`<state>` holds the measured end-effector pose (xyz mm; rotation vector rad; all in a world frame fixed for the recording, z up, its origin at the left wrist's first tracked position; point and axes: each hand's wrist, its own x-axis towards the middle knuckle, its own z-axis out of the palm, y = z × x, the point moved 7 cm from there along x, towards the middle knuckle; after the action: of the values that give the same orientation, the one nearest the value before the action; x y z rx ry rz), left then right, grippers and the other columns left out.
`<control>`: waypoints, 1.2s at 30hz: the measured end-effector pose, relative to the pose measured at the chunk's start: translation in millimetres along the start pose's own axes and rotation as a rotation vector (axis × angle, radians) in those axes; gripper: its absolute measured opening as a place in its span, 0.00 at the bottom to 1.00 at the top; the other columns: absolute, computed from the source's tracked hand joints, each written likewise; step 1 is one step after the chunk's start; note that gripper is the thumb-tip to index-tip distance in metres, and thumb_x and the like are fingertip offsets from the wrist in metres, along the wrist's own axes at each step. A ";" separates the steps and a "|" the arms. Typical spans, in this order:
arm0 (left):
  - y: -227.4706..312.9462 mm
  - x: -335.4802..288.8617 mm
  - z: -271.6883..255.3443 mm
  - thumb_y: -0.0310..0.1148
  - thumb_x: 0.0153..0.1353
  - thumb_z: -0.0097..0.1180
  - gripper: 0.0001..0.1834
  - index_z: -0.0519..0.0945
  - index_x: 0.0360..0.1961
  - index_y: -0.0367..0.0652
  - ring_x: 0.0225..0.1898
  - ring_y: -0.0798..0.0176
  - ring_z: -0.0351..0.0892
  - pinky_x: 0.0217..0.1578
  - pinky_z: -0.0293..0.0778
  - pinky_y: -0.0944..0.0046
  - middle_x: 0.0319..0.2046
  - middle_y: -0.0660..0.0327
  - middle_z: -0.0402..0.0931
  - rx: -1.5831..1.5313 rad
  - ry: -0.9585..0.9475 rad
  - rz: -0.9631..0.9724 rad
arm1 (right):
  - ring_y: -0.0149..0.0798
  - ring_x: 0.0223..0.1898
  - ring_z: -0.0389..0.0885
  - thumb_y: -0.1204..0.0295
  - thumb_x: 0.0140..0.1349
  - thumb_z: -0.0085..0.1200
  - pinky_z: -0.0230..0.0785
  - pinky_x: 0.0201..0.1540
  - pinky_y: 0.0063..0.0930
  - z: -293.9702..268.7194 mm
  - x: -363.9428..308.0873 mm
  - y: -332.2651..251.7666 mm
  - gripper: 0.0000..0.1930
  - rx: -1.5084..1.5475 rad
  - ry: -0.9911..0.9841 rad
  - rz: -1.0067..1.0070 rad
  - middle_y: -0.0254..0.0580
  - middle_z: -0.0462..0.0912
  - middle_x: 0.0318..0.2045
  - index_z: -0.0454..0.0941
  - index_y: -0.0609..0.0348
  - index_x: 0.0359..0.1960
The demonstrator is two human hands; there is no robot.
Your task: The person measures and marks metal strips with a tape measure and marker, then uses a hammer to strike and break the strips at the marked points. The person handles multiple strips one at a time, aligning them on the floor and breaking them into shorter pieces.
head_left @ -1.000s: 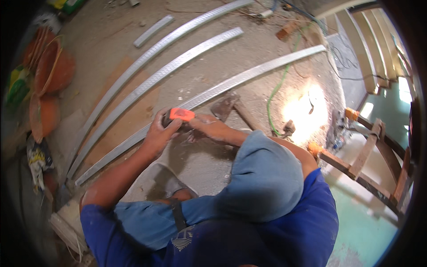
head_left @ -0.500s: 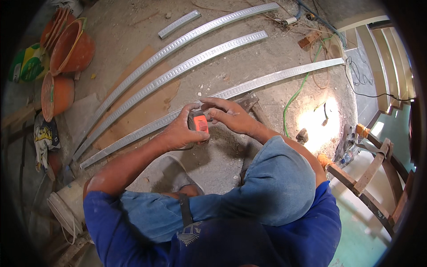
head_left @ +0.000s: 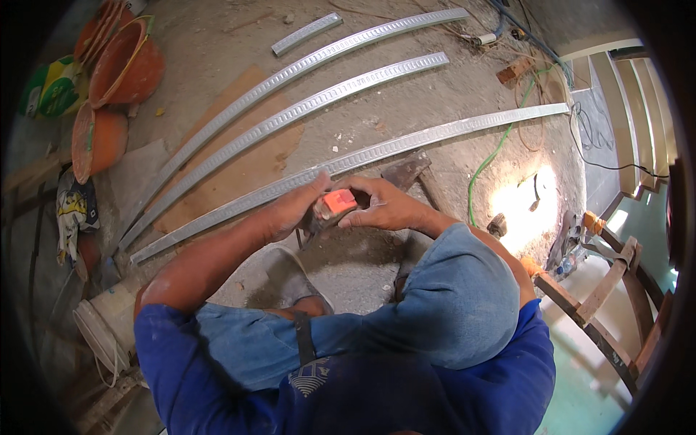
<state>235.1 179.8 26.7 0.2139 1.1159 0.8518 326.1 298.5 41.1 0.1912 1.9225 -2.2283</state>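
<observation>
Between my hands, above the ground in front of my knees, is an orange and dark tape measure [head_left: 338,202]. My right hand [head_left: 390,205] grips its right side, with the thumb along the near face and the fingers curled over the far side. From the left, my left hand [head_left: 293,208] closes around its other side, and its fingertips are slightly blurred. No pulled-out blade can be made out. Just beyond my hands lies a long ribbed metal channel [head_left: 261,199], stretched across the ground. Past it rest two more long channels [head_left: 348,92] [head_left: 362,34] and a short one [head_left: 307,34].
Beyond my right hand lies a hammer-like tool [head_left: 407,170]. A green cable [head_left: 487,161] runs on the right, near a brick piece [head_left: 513,70]. Orange buckets [head_left: 127,65] stand at the far left, a whitish bucket [head_left: 101,333] nearer. A wooden ladder-like frame [head_left: 587,312] leans at right.
The tape measure has turned in my hands, its orange face now tilted upward. My right hand has come onto it from beside it, and my left hand has shifted slightly left.
</observation>
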 end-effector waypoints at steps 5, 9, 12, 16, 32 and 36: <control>17.7 -13.7 -8.3 0.59 0.67 0.54 0.36 0.70 0.62 0.41 0.39 0.68 0.81 0.38 0.79 0.65 0.44 0.61 0.79 0.043 0.338 0.219 | 0.34 0.33 0.77 0.56 0.53 0.73 0.70 0.38 0.30 -13.1 0.5 13.6 0.27 -0.292 0.300 0.153 0.39 0.80 0.32 0.75 0.61 0.46; -2.6 5.8 -18.2 0.48 0.56 0.69 0.30 0.77 0.50 0.37 0.35 0.68 0.79 0.36 0.77 0.65 0.38 0.61 0.80 0.197 0.419 0.130 | 0.36 0.36 0.82 0.58 0.55 0.70 0.74 0.42 0.31 9.1 8.9 -8.9 0.28 -0.375 -0.171 0.064 0.48 0.84 0.36 0.77 0.63 0.53; -23.0 1.2 -4.6 0.45 0.54 0.71 0.24 0.80 0.42 0.36 0.33 0.68 0.77 0.33 0.74 0.65 0.32 0.62 0.79 0.131 0.186 0.015 | 0.47 0.49 0.82 0.61 0.53 0.70 0.72 0.55 0.41 -51.9 21.2 17.8 0.31 -0.732 0.062 -0.024 0.50 0.83 0.47 0.76 0.60 0.58; -68.7 -16.9 0.6 0.44 0.53 0.70 0.20 0.80 0.38 0.39 0.30 0.68 0.76 0.29 0.73 0.63 0.27 0.63 0.77 0.150 0.114 -0.064 | 0.54 0.55 0.75 0.65 0.53 0.67 0.65 0.59 0.48 -45.8 43.7 20.0 0.29 -1.387 0.029 0.004 0.49 0.79 0.51 0.76 0.57 0.57; 33.6 -54.0 2.4 0.47 0.55 0.70 0.36 0.74 0.62 0.44 0.45 0.66 0.73 0.49 0.71 0.66 0.46 0.60 0.74 0.592 0.069 0.136 | 0.50 0.40 0.79 0.66 0.58 0.67 0.71 0.40 0.42 -74.1 7.7 -259.3 0.20 -1.366 0.384 -0.462 0.48 0.78 0.38 0.75 0.60 0.49; 88.0 -80.6 -6.3 0.45 0.55 0.69 0.43 0.66 0.70 0.47 0.46 0.66 0.72 0.51 0.70 0.66 0.51 0.59 0.72 0.595 0.165 0.399 | 0.38 0.45 0.83 0.68 0.67 0.59 0.79 0.52 0.33 -74.8 4.4 -376.8 0.21 -1.397 0.547 -0.574 0.45 0.81 0.47 0.74 0.65 0.59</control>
<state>172.6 181.7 128.7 0.8966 1.4924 0.8754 233.8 424.8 392.0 0.0088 3.6065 -0.4701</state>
